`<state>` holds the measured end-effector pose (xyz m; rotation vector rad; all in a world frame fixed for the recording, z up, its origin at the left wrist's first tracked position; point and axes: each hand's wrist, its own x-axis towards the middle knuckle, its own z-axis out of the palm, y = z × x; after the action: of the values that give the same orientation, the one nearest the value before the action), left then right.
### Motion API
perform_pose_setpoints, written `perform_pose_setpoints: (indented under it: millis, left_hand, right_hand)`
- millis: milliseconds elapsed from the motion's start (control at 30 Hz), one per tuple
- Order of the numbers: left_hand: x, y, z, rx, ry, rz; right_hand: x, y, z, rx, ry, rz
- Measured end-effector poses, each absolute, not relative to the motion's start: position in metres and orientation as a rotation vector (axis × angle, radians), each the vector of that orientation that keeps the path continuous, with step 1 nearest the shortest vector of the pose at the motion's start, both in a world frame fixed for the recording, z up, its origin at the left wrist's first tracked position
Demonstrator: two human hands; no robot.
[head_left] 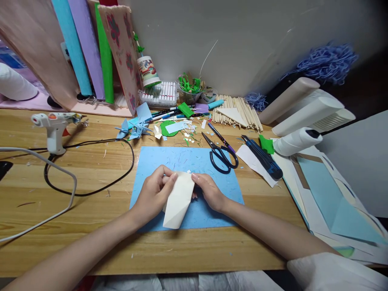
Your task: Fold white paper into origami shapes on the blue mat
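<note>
Between both hands is a folded piece of cream paper (179, 198), held tilted above a blue sheet (221, 194) on the wooden table. My left hand (156, 190) pinches its upper left edge, thumb on top. At the upper right corner my right hand (209, 190) grips it with the thumb in front; the other fingers are mostly hidden behind the paper. Black-handled scissors (220, 155) lie across the blue sheet's upper right corner, beside a dark patterned pen (222, 138). Small paper scraps are scattered on the sheet.
A glue gun (56, 131) with looping cables stands at left. Paper scraps, pens and wooden sticks (236, 113) line the back. Right of the scissors lies a utility knife (262, 157); white rolls (298, 141) and stacked papers (330, 202) are farther right.
</note>
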<state>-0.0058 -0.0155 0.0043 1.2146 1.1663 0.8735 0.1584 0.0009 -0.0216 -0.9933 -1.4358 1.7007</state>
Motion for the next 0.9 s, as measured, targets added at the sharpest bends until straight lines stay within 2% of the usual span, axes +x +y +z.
perform_pose_setpoints:
  millis: [333, 533, 900]
  left_hand:
    - [-0.0077, -0.0093, 0.0, 1.083, 1.022, 0.724]
    - [-0.0092, -0.0065, -0.0032, 0.956, 0.911, 0.57]
    - [-0.0077, -0.0111, -0.002, 0.954, 0.916, 0.607]
  right_hand:
    - [0.1588, -0.0024, -0.022, -1.176, -1.662, 1.334]
    - [0.1573, 0.0008, -0.0248, -1.255, -1.641, 1.306]
    - [0.1564, -0.0001, -0.0259, -1.306, -1.665, 1.226]
